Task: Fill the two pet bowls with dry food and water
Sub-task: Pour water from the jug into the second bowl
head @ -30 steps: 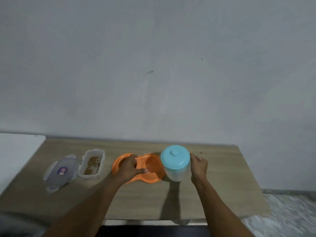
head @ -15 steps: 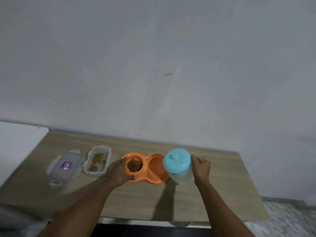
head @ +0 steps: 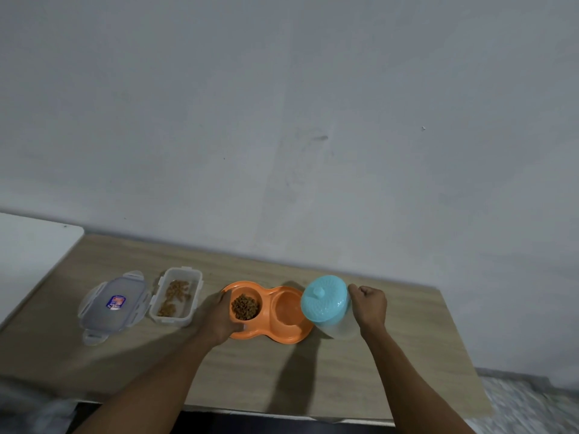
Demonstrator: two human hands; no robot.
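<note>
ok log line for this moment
left hand holds orange double bowl | left well: kibble | right well: no kibble | right hand grips blue-lidded jug

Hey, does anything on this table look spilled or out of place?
Nothing looks spilled. The translucent jug with the turquoise lid leans toward the orange double pet bowl, but the right hand grips it.

Left well of orange double bowl holds kibble; teal-lidded jug tilted.

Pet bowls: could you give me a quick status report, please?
Left hand grips orange double bowl; right hand holds teal-lidded jug. Kibble in left well, right well looks empty. Nothing blocking.
</note>
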